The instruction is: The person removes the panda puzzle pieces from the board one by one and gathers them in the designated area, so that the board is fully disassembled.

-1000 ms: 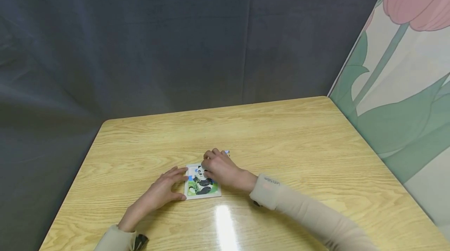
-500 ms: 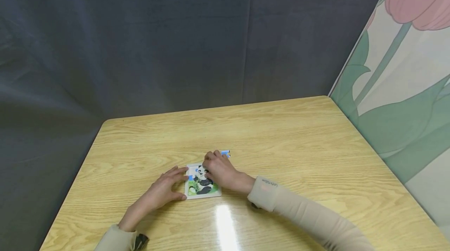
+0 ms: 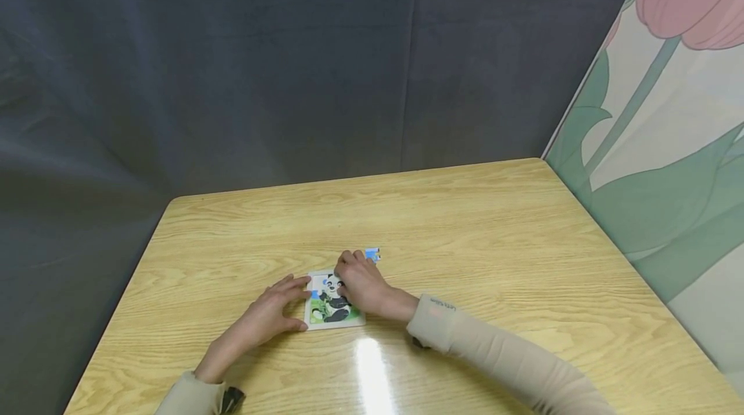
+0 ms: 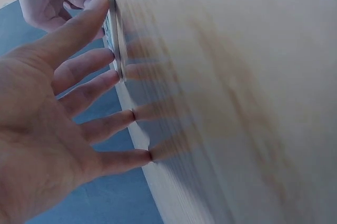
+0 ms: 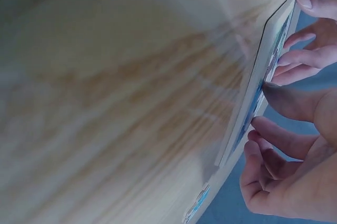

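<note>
Has a panda jigsaw puzzle (image 3: 337, 313) flat on the wooden table (image 3: 465, 228), nearer to the left edge of the surface than to the right and well apart from the far edge. Shows, inside a white frame (image 3: 349, 324), a black-and-white panda over green, with blue and white patches toward the frame's far left corner. Spreads the left hand (image 3: 268, 313) beside the frame, with fingers nearly straight. Touches the near left corner of the frame with the left thumb and the left edge with two fingers; rests the ring and little fingertips on the table. Bends the right hand (image 3: 365, 284) over the frame's far right corner, covering that part of the picture. Meets the puzzle with thumb and forefinger set apart, with the other fingers curled in; cannot tell about a grip on any piece there. Has a loose blue jigsaw piece (image 3: 372, 253) on the surface just past the frame's far right corner, near the right fingers. Wears beige sleeves (image 3: 500, 350). Faces a dark curtain (image 3: 279, 66) beyond the far edge and a tulip mural (image 3: 692, 2) along the right edge.
</note>
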Demonstrator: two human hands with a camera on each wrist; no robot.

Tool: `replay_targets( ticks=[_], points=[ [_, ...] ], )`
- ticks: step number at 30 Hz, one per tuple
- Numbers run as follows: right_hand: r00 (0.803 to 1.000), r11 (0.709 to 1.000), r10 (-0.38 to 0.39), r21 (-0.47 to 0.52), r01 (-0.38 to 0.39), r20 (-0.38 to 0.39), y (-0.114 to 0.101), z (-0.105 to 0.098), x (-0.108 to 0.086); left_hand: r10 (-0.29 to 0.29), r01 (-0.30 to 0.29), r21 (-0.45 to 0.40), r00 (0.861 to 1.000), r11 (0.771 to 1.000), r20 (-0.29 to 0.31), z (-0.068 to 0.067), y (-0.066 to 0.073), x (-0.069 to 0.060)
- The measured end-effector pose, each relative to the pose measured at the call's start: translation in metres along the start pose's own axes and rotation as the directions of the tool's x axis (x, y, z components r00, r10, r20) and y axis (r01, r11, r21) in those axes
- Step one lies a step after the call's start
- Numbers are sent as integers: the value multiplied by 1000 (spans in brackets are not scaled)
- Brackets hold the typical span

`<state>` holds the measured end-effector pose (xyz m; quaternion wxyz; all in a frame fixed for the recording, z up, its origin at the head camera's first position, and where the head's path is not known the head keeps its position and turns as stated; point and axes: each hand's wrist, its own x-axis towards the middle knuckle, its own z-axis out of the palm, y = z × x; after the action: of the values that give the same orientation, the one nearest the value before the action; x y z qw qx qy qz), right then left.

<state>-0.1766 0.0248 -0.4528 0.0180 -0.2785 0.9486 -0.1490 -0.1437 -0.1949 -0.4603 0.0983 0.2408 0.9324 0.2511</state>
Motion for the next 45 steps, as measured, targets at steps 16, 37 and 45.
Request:
replay_targets(
  ticks=[16,37,45],
  points=[
    [997,998,-48,-39,46,-64,2,3,-3,-7,8,-26,1000,1000,15,-1,0,1],
    [989,992,-129,-6,129,-66,8,1,-4,17,-16,-28,1000,999,8,0,0,0],
    [988,990,-142,7,142,-57,9,-1,-3,23,-23,-14,1000,1000,-4,1,1,0]
  ],
)
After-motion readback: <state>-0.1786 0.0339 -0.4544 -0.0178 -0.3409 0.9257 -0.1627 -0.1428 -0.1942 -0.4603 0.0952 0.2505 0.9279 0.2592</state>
